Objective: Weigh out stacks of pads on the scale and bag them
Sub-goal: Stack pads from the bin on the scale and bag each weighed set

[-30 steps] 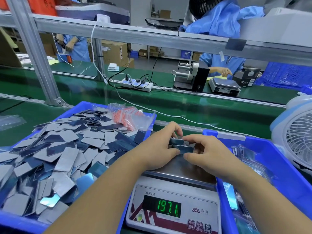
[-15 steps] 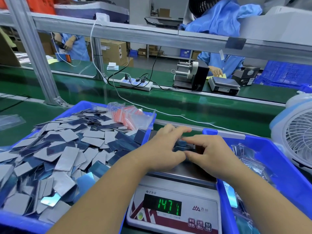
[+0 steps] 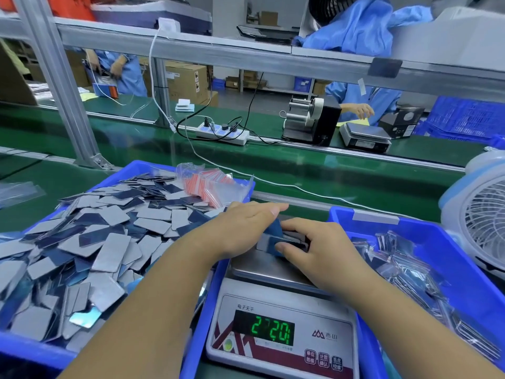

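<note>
A small stack of pads (image 3: 282, 240) was held on the steel pan of the scale (image 3: 273, 272), toward the pan's far edge. The left hand (image 3: 246, 228) was laid against the stack's left side, fingers fairly straight and pointing right, one dark pad tilted up beneath them; whether the thumb was pinching it could not be told. The right hand (image 3: 322, 250) was curled round the stack from the right, thumb on the near edge, fingers over the top. The scale display (image 3: 263, 329) was lit green, digits smeared mid-change, so the reading could not be told. The scale was placed at the near edge of the green worktop (image 3: 355, 187), between two blue bins. The left bin (image 3: 35, 351) was heaped with loose grey and dark blue pads (image 3: 103, 242), and a bundle of red-striped zip bags (image 3: 210, 187) was lying in its far right corner. The right bin (image 3: 448, 258) was filled with clear bagged packs (image 3: 410, 272). A white fan (image 3: 481, 225) was seen at the worktop's right edge. A power strip (image 3: 222, 131), a tape dispenser (image 3: 311, 123) and a second scale (image 3: 364, 136) were lined along the far bench.
</note>
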Demonstrator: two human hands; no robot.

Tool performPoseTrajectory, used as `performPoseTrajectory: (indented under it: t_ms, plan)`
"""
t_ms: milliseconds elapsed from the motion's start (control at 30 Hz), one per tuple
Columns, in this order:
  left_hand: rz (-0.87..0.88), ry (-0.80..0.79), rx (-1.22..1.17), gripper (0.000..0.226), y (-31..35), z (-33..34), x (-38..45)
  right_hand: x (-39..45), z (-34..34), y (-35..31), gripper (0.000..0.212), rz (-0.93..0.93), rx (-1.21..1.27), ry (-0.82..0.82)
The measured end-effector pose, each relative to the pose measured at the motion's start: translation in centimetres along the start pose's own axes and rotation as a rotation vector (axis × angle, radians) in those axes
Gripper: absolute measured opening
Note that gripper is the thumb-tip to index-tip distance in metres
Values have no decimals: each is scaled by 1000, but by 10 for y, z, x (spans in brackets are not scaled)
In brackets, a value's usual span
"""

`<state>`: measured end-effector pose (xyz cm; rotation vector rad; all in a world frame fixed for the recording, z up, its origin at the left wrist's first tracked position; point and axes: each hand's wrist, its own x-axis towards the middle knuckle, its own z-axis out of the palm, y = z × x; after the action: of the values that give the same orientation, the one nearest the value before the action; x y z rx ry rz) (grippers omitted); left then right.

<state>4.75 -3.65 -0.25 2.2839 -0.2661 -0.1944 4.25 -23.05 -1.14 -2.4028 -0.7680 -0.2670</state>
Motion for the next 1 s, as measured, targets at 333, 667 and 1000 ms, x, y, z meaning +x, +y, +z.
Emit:
performPoseTrajectory:
  t_ms: [333, 667, 1000]
  plan:
    - [290, 150, 15, 60, 24, 24, 1, -2, -15, 14, 19, 64, -162, 119]
    - [-15, 83, 286, 55, 8, 16, 6, 0, -9, 18, 42, 88, -202, -31]
    - [59, -12, 389, 70, 22, 28, -2, 3, -11, 14, 41, 101, -176, 27]
